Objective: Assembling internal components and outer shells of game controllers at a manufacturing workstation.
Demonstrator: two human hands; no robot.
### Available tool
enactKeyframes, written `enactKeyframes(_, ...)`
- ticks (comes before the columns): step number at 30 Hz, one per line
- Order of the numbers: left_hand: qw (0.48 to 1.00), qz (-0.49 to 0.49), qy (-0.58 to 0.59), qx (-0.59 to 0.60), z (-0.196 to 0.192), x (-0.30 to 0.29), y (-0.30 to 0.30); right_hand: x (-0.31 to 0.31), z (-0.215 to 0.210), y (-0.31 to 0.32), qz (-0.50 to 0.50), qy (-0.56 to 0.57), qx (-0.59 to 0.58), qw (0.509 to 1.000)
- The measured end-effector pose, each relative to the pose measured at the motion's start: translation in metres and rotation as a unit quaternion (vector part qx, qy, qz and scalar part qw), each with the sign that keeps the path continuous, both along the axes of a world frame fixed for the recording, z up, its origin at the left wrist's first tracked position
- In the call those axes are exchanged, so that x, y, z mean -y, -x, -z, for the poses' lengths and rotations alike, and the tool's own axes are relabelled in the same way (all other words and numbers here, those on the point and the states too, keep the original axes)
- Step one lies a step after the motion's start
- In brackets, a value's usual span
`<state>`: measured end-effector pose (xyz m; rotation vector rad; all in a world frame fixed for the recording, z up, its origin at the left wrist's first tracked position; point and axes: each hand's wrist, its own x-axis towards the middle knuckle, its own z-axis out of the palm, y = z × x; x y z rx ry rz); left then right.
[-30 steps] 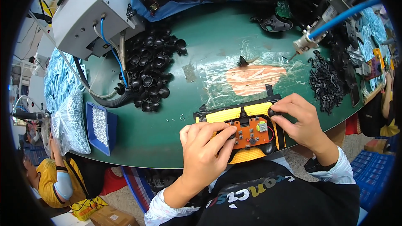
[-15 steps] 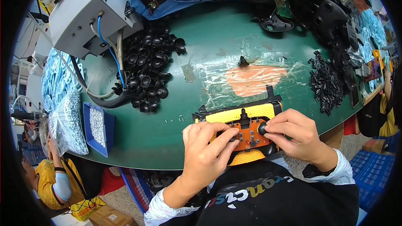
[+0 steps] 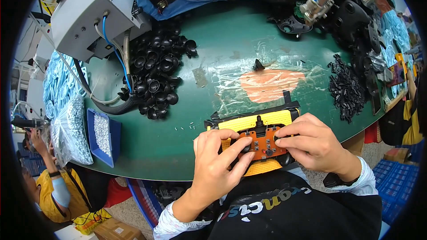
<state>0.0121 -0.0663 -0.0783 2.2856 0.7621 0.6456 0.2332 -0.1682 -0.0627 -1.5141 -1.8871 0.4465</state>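
An orange circuit board (image 3: 262, 144) with small buttons sits in a black controller shell (image 3: 285, 160). That shell rests on a yellow padded fixture (image 3: 278, 118) at the table's front edge. My left hand (image 3: 215, 158) has thumb and forefinger closed around a black dome cap (image 3: 246, 148) at the board's left side. At the right side, my right hand (image 3: 313, 142) pinches another black dome cap (image 3: 277, 138), mostly covered by the fingertips. Both caps are against the board, though how they are seated is hidden.
Black dome caps (image 3: 155, 84) lie heaped to the left, by a grey machine (image 3: 95, 13) with hoses. A blue bin (image 3: 116, 140) holds small silvery parts. Small black parts (image 3: 344, 89) are piled right. A pneumatic tool (image 3: 316, 8) hangs at upper right. A co-worker (image 3: 58, 191) sits at left.
My right hand has shifted slightly left and tipped its dome cap down onto the board. My left thumb has moved lower. The hanging tool has swung, and the co-worker's hand has risen.
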Motion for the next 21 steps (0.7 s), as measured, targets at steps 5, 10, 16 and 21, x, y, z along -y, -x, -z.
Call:
enactKeyframes(5,1.0,0.025,-0.006,-0.001,0.003,-0.002,0.002,0.001,-0.001,-0.001,0.007,0.03,-0.014,0.999)
enactKeyframes(10,1.0,0.013,-0.006,0.004,0.0,-0.001,0.004,-0.001,-0.001,0.0,-0.002,0.018,-0.009,1.0)
enactKeyframes(16,1.0,0.022,0.004,-0.007,0.001,-0.002,0.003,0.002,-0.008,-0.003,-0.023,0.05,0.031,0.998)
enactKeyframes(21,1.0,0.026,0.008,-0.007,0.003,-0.002,0.004,-0.001,-0.006,0.001,-0.002,0.04,0.01,0.999)
